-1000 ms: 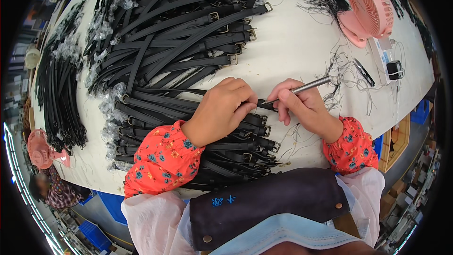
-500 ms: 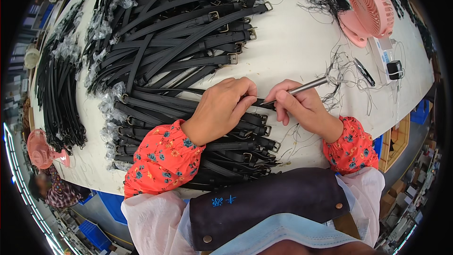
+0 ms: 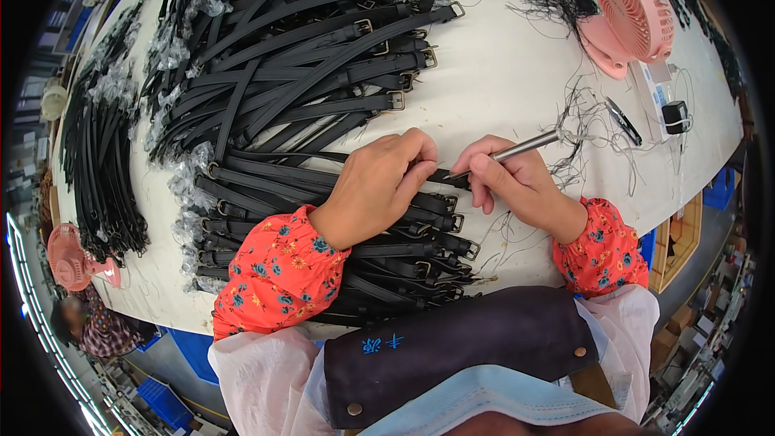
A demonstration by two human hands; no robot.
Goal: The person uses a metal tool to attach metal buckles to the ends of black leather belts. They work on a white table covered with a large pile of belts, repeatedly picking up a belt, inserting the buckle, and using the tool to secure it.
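Note:
Between thumb and fingers, my left hand point(image 3: 375, 182) pinches a black belt point(image 3: 442, 175), whose end runs across to my right hand. A slim silver pen-shaped tool point(image 3: 525, 147) is held in my right hand point(image 3: 517, 182), its narrow tip resting at or very near the belt. My right fingertips lie under the belt's end, partly hidden. Beneath and beside my left hand is a row of black belts with metal buckles point(image 3: 456, 222). A larger heap of black buckled belts point(image 3: 323, 56) lies farther off.
A pink fan point(image 3: 626, 16) stands at the far right, near a black pen-like tool point(image 3: 622, 121), a black adapter point(image 3: 675, 119) and tangled cords. Loose black threads point(image 3: 557, 0) lie on the white table point(image 3: 500, 73). More belts point(image 3: 101, 153) lie left. Another person point(image 3: 105, 323) is at lower left.
Both hands stay almost in place, with the belt and silver tool still held. The tool's tip has shifted very slightly to the left along the belt.

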